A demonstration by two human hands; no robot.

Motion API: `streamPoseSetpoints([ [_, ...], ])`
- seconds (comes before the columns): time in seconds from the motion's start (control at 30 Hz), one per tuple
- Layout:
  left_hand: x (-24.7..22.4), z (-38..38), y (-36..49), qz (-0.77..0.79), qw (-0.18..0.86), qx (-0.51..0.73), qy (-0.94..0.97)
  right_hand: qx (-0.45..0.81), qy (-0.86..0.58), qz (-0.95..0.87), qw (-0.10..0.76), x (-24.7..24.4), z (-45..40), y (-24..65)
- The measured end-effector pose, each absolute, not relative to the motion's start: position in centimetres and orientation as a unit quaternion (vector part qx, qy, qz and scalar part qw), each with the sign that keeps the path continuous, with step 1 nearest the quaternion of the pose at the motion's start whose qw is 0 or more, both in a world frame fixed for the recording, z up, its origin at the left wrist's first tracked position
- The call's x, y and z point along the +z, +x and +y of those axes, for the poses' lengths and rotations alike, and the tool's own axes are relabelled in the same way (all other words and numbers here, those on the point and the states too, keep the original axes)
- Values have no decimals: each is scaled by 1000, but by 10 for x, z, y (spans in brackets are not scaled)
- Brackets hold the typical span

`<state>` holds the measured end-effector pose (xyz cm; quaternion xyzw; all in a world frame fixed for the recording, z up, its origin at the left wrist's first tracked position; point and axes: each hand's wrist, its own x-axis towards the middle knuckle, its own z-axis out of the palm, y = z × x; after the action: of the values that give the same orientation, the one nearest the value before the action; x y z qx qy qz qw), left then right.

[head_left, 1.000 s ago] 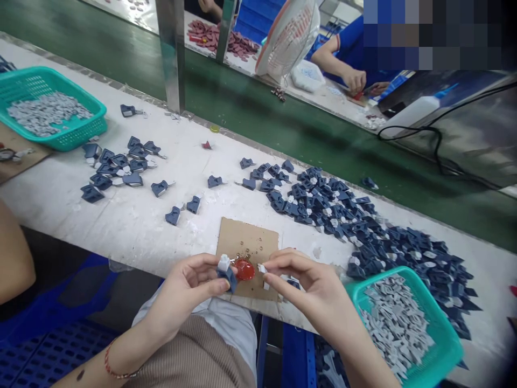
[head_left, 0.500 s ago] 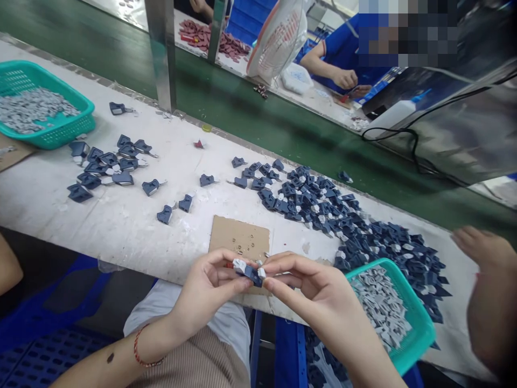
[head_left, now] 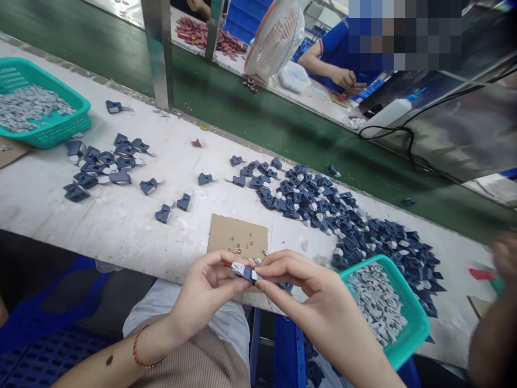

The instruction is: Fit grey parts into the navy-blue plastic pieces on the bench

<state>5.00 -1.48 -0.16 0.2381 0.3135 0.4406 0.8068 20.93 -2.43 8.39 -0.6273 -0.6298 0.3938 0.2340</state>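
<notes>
Between my two hands, just below a piece of cardboard [head_left: 238, 234], is a dark blue part with pale grey pieces [head_left: 245, 271]. My left hand [head_left: 208, 285] pinches its left end between thumb and fingers. The fingertips of my right hand [head_left: 297, 280] press on a small pale grey piece at its right end. Small metal bits lie on the cardboard. Beyond and to the right spreads a large pile of dark blue parts [head_left: 319, 199]. A green basket of grey pieces [head_left: 422, 323] stands beside my right forearm.
Another green basket [head_left: 83, 116] stands at the far left, near a loose group of blue parts [head_left: 107, 161]. A metal post [head_left: 157, 59] rises at the table's far edge. At the right edge is another person's hand [head_left: 504, 258]; a person works across the gap.
The small grey piece at the right end now sits closer against the blue part, with my right fingertips nearer my left. The other person's arm at right has moved outward, uncovering a red item.
</notes>
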Motion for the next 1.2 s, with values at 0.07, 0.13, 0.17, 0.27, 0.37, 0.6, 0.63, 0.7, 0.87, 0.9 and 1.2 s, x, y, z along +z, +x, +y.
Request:
streamPoseSetpoints([
  [0.07, -2, -14, 50, 312, 808, 438, 242, 386, -627, -635, 233, 84, -24, 209],
  [0.13, -3, -14, 50, 309, 810, 436, 241, 390, -629, -630, 233, 84, -25, 209],
  [0.17, -4, -14, 50, 307, 812, 435, 239, 399, -631, -623, 234, 83, -25, 210],
  [0.27, -4, -16, 50, 302, 819, 429, 231, 460, -636, -572, 237, 81, -24, 213],
  [0.37, -2, -17, 50, 299, 828, 419, 221, 545, -636, -489, 244, 79, -23, 216],
  [0.6, 4, -16, 50, 300, 852, 384, 192, 634, -589, -388, 316, 76, -29, 214],
  [0.63, 4, -15, 50, 301, 853, 383, 190, 630, -590, -386, 326, 74, -30, 214],
  [0.7, 4, -15, 50, 298, 852, 386, 192, 626, -586, -384, 342, 70, -33, 213],
  [0.87, 1, -17, 51, 288, 848, 396, 202, 595, -600, -414, 339, 66, -38, 214],
  [0.9, 1, -17, 51, 285, 847, 398, 206, 569, -611, -439, 332, 67, -39, 214],
  [1.2, 4, -19, 51, 231, 820, 432, 296, 535, -620, -462, 342, 68, -47, 215],
])
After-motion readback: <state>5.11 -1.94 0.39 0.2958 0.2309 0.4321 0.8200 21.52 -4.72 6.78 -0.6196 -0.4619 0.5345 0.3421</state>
